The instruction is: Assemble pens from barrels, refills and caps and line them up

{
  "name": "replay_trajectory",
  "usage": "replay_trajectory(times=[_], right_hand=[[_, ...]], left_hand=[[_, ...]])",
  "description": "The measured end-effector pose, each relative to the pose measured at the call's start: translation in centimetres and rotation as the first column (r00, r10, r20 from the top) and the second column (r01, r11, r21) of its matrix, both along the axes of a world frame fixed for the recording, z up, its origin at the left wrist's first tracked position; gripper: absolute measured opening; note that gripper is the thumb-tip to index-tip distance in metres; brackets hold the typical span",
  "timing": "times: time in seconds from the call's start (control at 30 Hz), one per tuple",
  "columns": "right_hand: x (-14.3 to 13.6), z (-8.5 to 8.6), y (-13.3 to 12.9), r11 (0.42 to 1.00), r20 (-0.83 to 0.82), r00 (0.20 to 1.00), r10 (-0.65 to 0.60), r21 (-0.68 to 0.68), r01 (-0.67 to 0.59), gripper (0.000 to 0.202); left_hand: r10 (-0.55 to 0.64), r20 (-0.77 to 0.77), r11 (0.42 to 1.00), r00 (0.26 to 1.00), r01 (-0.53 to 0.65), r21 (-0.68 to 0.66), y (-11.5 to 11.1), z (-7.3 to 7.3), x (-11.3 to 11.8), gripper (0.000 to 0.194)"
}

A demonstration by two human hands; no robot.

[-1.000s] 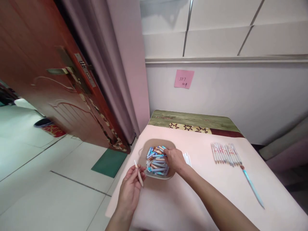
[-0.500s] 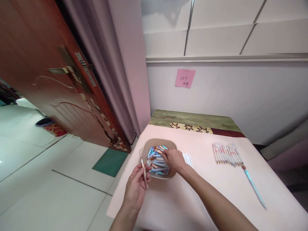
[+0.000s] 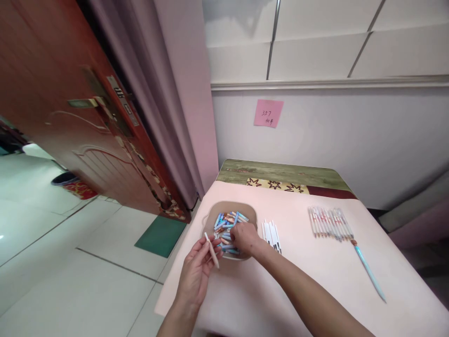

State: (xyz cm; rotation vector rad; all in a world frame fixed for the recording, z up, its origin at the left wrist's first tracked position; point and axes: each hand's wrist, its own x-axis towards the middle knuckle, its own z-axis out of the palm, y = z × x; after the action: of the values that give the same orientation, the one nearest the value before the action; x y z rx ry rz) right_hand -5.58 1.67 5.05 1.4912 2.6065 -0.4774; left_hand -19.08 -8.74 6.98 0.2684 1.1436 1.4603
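Note:
My left hand [image 3: 196,267] is closed on a slim pale pen barrel with a thin white refill-like end sticking up [image 3: 213,255], held at the near left edge of a beige plastic tub [image 3: 249,208]. Inside the tub lies a jumble of short blue, lilac and brown pen parts [image 3: 221,225]. My right hand [image 3: 248,239] reaches into the tub from the right, its fingers bent down among the parts. The fingertips are hidden, so what they grip cannot be made out. Just right of the tub lie several thin white refills with dark ends [image 3: 271,235].
A row of clear-capped pens [image 3: 330,224] lies on the right of the pink tabletop [image 3: 301,290]. Near it is a blue pen with a brown top [image 3: 370,271]. A pink note [image 3: 268,113] sticks to the wall. At left stand a curtain and a wooden door [image 3: 115,154].
My right hand has moved left and nearer within the tub, uncovering more of the white refills. In my left hand the pale barrel has turned, its lower end swinging right.

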Motion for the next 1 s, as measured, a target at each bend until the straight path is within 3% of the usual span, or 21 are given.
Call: replay_trajectory(times=[0.1,0.2,0.37,0.47,0.53,0.6,0.67,0.7,0.77,0.87,1.0], right_hand=[[-0.5,-0.1,-0.3,0.999,0.018,0.999,0.029,-0.017,-0.029,0.015],[-0.6,-0.1,-0.7,1.0,0.016,0.999,0.027,-0.015,-0.027,0.015],[0.6,0.6,-0.3,0.996,-0.049,0.996,-0.077,0.032,0.079,0.024],[1.8,1.6,-0.1,0.991,-0.117,0.986,-0.122,0.044,0.128,0.023],[2.4,2.1,-0.7,0.989,-0.217,0.967,-0.135,0.023,0.144,0.023],[2.9,2.2,-2.0,0.984,-0.465,0.867,-0.18,-0.089,0.157,0.027],[3.2,1.9,-3.7,0.955,-0.736,0.615,-0.281,-0.279,0.103,0.032],[3.3,1.6,-4.6,0.931,-0.811,0.475,-0.342,-0.361,0.054,0.031],[3.5,0.8,-6.0,0.888,-0.852,0.289,-0.436,-0.46,-0.017,0.029],[4.0,-0.7,-7.2,0.856,-0.844,0.181,-0.504,-0.517,-0.025,0.031],[4.8,-1.9,-7.8,0.892,-0.87,0.218,-0.443,-0.451,0.011,0.024]], left_hand=[[0.014,0.006,1.0,1.0,-0.014,-0.017,0.0,0.1,0.0,0.02],[0.103,0.011,0.994,0.995,-0.103,-0.023,0.1,0.1,-0.5,0.017],[0.266,0.029,0.962,0.964,-0.267,0.057,0.3,0.0,-1.6,0.011],[0.25,-0.003,0.968,0.968,-0.25,0.034,0.5,0.2,-1.3,0.008],[0.178,-0.034,0.984,0.984,-0.177,0.027,0.7,0.6,-0.4,0.009],[0.072,-0.069,0.996,0.995,-0.069,0.052,1.0,1.0,0.7,0.017],[-0.026,-0.125,0.996,0.992,0.037,0.082,1.3,1.4,1.7,0.028],[-0.06,-0.16,0.993,0.985,0.075,0.091,1.5,1.5,2.1,0.031],[-0.088,-0.24,0.988,0.967,0.115,0.1,1.7,1.4,2.9,0.032],[-0.084,-0.356,0.986,0.931,0.128,0.104,1.6,0.8,3.9,0.027],[-0.149,-0.425,0.97,0.893,0.217,0.114,1.3,0.4,4.7,0.022]])
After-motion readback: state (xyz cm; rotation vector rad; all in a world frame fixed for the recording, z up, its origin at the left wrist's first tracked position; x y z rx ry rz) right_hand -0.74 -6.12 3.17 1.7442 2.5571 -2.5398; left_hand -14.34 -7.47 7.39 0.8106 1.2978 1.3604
